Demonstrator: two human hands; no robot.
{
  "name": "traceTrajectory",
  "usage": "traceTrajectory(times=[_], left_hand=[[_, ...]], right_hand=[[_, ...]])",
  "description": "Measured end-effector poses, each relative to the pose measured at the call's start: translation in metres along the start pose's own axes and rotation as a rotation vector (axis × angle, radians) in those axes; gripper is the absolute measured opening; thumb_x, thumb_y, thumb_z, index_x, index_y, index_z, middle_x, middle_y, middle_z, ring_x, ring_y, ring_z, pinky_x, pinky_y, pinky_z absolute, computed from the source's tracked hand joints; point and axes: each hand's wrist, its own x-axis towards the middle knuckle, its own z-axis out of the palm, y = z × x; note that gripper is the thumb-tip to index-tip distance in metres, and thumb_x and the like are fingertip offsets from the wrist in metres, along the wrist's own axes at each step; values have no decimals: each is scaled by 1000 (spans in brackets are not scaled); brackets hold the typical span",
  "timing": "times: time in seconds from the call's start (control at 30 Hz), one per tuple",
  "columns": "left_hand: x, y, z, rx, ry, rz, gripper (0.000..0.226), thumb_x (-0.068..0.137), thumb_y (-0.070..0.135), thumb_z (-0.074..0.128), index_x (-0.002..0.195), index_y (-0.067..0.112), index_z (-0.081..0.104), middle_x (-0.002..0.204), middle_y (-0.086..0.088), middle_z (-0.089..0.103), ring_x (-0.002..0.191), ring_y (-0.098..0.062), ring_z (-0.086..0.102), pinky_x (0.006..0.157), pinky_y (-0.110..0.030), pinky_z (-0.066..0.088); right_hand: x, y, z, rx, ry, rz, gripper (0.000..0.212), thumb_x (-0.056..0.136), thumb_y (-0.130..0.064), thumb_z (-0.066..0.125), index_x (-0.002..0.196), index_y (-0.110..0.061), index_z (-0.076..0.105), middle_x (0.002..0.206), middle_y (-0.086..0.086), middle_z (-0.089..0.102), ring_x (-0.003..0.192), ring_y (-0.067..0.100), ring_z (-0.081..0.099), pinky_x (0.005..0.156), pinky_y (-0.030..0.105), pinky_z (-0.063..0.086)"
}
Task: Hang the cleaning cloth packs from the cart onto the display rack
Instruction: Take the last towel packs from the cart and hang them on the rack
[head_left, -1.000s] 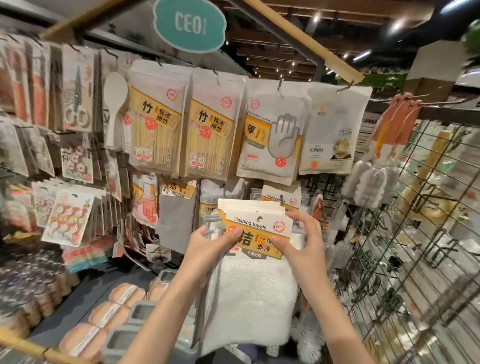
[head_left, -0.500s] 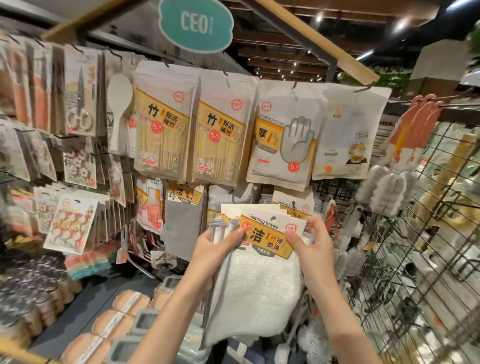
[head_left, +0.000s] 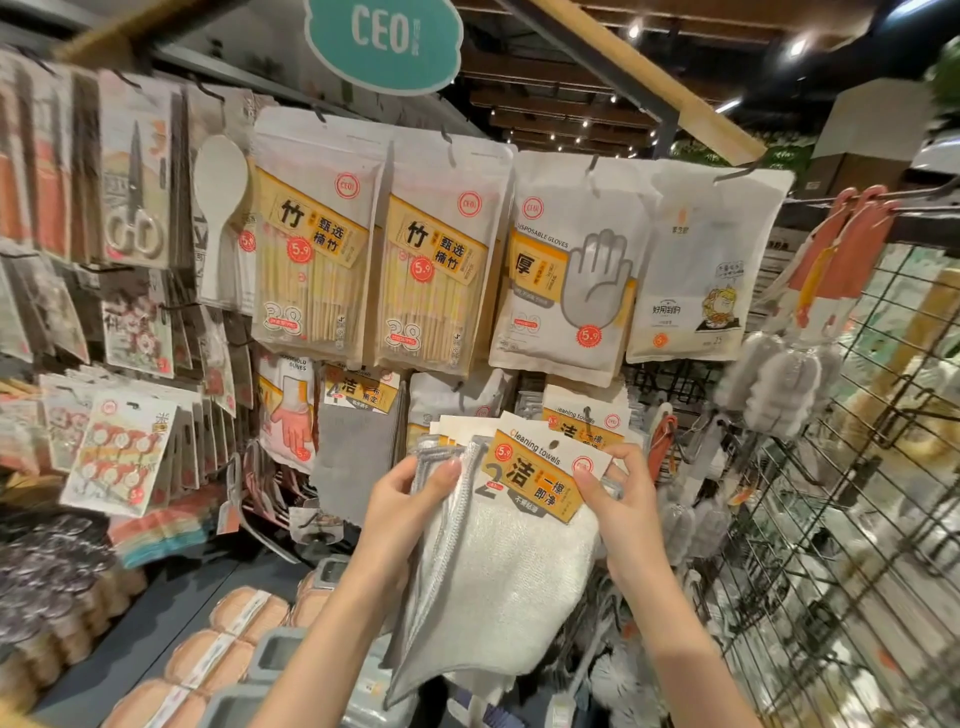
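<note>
Up close, both hands hold a fanned bunch of cleaning towel packs (head_left: 524, 525) in front of the display rack (head_left: 810, 467). At nine o'clock of the bunch, the left hand (head_left: 410, 499) pinches the grey-edged cloths, thumb on top. At three o'clock, the right hand (head_left: 618, 499) pinches the front pack's orange header card (head_left: 540, 473) by its corner. The white cloths hang down between the forearms. At twelve o'clock, just behind, another cleaning towel pack (head_left: 582, 415) hangs below the disposable gloves bag (head_left: 566, 270). Bamboo chopstick bags (head_left: 363, 265) hang at eleven o'clock.
</note>
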Motion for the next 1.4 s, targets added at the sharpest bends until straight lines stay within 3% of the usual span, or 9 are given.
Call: traceTrajectory(times=[0.27,0.47,0.57,0.67,0.83,0.97,1.17,1.33,1.4], left_hand=[[8,-8,-2,86,11,-58,47,66,52,77,105,26,69,102,8,74,97,-12,69,89,-36,50],[9,-23,4,8,73,-64,43,63,48,75,97,21,73,94,-2,76,91,-21,71,78,-36,53],[11,-29,4,-56,120,-70,38,59,47,77,87,21,75,87,-7,76,76,-20,71,61,-26,54],[15,-33,-1,-61,147,-53,35,60,46,77,84,21,76,86,-8,76,74,-17,72,60,-23,54],[18,-34,2,-3,147,-8,28,65,42,74,86,23,76,90,-2,76,87,-17,72,70,-23,52],[19,-32,-5,-16,187,-8,29,68,41,73,88,21,76,91,-4,76,87,-19,72,80,-35,52],[18,-29,-7,34,200,36,23,77,31,71,94,16,73,90,-1,76,90,-19,71,71,-24,49],[17,-28,-9,41,234,39,20,78,28,71,93,15,73,89,-3,76,89,-21,71,75,-28,51],[16,-29,-9,36,240,39,18,79,26,71,92,14,73,87,-3,76,87,-20,71,74,-28,51]], right_hand=[[10,9,-3,-2,-40,-7,23,86,-2,62,95,-20,52,95,-9,69,86,1,67,63,15,52],[15,19,3,-49,102,-6,30,83,-2,66,93,-29,57,96,-15,62,81,-13,61,61,15,51],[19,25,-6,-51,200,34,29,84,-10,68,95,-35,56,105,-8,61,94,-2,60,77,26,50],[31,27,-21,-50,218,69,30,85,-12,67,97,-36,54,104,-4,61,97,10,61,83,34,52],[60,24,-29,-124,238,33,25,86,-5,64,103,-22,54,98,-9,60,97,16,61,71,24,51],[77,29,-34,-161,304,59,25,87,-7,64,109,-13,55,104,5,60,97,24,61,72,27,50],[83,34,-31,-187,322,61,22,88,-8,62,107,-15,53,102,5,59,93,23,62,67,24,48],[81,39,-32,-219,329,60,24,88,-8,63,109,-12,54,102,5,58,88,17,60,70,26,51],[82,41,-31,-238,332,55,24,87,-9,64,109,-13,54,99,1,57,81,8,58,64,17,47]])
